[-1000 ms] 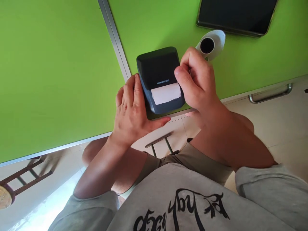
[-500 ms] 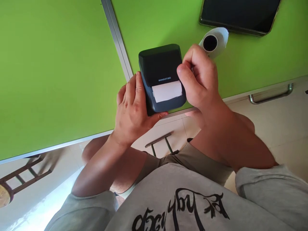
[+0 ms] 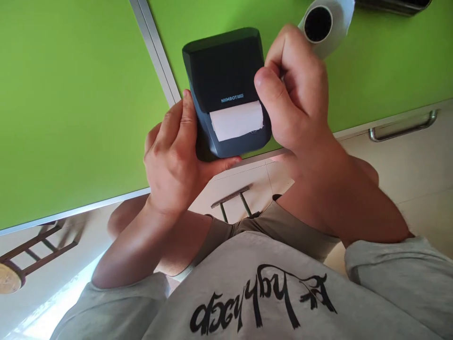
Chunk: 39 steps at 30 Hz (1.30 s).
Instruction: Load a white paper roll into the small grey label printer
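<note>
A dark label printer (image 3: 226,71) marked NIIMBOT is at the table's front edge, its lid down. A white paper strip (image 3: 238,122) sticks out of its front slot and curves over the lower face. My left hand (image 3: 173,156) grips the printer from the left, fingers along its side and thumb under the front end. Against the right edge is my right hand (image 3: 297,89), fingers curled with the thumb pressed to them; the fingertips are hidden. Just beyond that hand, a white paper roll (image 3: 342,21) with a dark hollow core (image 3: 318,24) stands on the table.
The green tabletop (image 3: 71,104) has a metal joint strip (image 3: 155,52) across it. A dark, flat-edged object (image 3: 399,5) is cut off at the top right. Below the table edge are a metal handle (image 3: 403,127) and a stool (image 3: 10,276) at left.
The printer and both hands appear larger and slightly higher and further left. The paper roll has shifted up in view, and the dark object is mostly out of frame. Both hands keep their hold.
</note>
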Available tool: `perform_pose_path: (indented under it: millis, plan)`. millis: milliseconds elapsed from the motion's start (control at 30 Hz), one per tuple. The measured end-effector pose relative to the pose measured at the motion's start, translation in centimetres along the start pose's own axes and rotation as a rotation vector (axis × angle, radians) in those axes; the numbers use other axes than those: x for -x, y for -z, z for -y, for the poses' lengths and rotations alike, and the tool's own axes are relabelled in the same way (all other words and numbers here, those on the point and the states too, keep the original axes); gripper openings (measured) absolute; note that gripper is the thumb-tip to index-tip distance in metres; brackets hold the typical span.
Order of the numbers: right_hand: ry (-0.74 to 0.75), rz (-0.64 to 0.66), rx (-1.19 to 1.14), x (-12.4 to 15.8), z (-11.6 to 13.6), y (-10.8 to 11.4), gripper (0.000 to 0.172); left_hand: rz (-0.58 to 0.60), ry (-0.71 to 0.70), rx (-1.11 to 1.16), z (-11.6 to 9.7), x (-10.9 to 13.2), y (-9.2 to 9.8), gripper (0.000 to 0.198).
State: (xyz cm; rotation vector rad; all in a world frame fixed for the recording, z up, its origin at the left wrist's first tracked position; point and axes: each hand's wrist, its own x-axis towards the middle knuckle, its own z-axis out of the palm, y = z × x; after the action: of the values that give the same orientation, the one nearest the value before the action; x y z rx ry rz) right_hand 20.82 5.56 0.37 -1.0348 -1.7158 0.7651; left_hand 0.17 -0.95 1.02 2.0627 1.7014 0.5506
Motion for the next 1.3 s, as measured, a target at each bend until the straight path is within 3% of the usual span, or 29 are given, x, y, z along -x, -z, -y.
perform_pose_path:
  millis: [267, 633, 767, 933, 1167, 1300]
  plan:
    - [0.011, 0.053, -0.063, -0.3, 0.4, 0.2, 0.029, -0.014, -0.052, -0.023, 0.4, -0.3, 0.0, 0.121]
    - [0.022, 0.029, 0.028, -0.3, -0.3, 0.0, 0.031, -0.065, -0.137, -0.034, 1.4, -0.7, -0.8, 0.114]
    - [-0.065, 0.054, -0.028, 0.2, 0.4, 0.4, 0.027, -0.082, -0.187, -0.024, 1.4, -0.8, -0.5, 0.116]
    - [-0.095, 0.094, -0.084, 0.7, 0.6, 0.9, 0.030, -0.123, -0.223, 0.187, 1.4, -1.3, 0.4, 0.083]
    - [0.003, -0.088, -0.021, 0.4, 0.4, -0.3, 0.023, -0.066, -0.161, 0.126, 0.8, -1.3, 0.8, 0.077]
    - [0.073, -0.209, 0.137, 0.0, 0.4, -0.7, 0.043, -0.049, -0.159, 0.101, 0.8, -1.2, 0.7, 0.083]
